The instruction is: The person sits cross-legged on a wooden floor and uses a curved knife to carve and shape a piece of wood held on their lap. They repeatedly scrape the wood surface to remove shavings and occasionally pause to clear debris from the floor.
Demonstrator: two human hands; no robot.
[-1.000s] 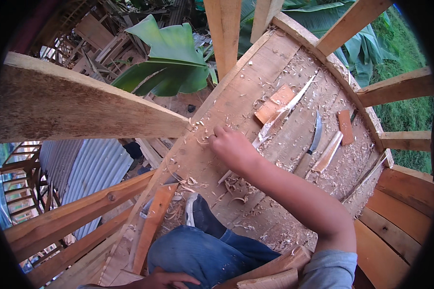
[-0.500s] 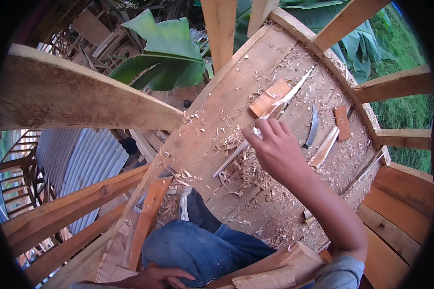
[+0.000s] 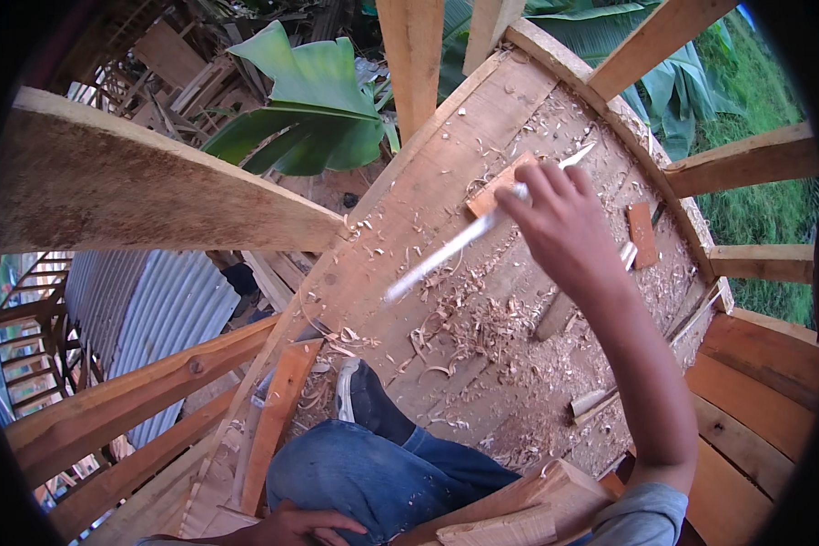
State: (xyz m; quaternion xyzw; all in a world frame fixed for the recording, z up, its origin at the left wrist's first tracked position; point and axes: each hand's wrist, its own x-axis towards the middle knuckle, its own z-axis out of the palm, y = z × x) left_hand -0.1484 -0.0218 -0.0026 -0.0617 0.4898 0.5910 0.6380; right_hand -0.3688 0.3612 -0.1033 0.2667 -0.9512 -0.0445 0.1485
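sleeve [image 3: 642, 514]: grey, short | trousers [image 3: 382, 473]: blue denim | sock [image 3: 373, 400]: dark

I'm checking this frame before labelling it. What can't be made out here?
- Head view: the long pale tool in the right hand is motion-blurred; its kind is unclear.
- Left hand: cut by the lower edge; grip unknown.
- Small wooden block: partly behind the forearm.

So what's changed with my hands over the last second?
The right hand moved from the middle of the shaving-strewn plank floor out toward the far edge and took hold of a long pale strip, which it now lifts. The left hand stayed low by the knee.
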